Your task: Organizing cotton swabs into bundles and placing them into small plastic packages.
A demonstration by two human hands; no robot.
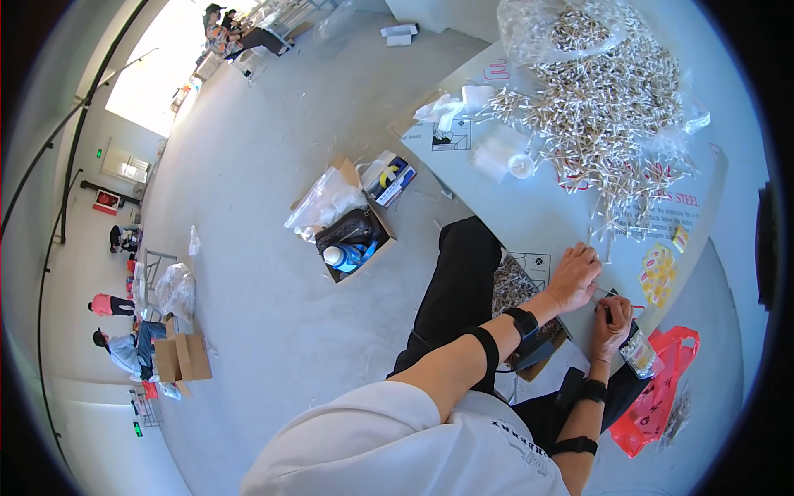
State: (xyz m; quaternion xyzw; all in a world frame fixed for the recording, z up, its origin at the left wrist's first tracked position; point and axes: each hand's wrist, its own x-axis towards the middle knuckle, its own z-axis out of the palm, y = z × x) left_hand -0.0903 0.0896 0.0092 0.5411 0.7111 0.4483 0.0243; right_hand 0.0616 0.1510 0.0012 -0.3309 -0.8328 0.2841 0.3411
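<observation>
A large heap of white cotton swabs (612, 91) is spread over the table, with loose ones trailing toward me. At the near edge, my left hand (575, 278) is closed in a pinch, fingertips close to my right hand (611, 327). A thin, pale sliver shows between the two hands, too small to name. My right hand is curled shut around something dark, mostly hidden by the fingers. Beside it is a clear pack of cotton swabs (640, 355). A sheet of yellow stickers (657, 275) lies to the right on the table (480, 198).
Clear plastic tubs (501, 157) stand at the table's left side. Below the near edge is a box of swabs (511, 291). A red plastic bag (657, 397) hangs at right. On the floor sits a carton (379, 248) with a bottle. Other people (124, 351) sit farther off.
</observation>
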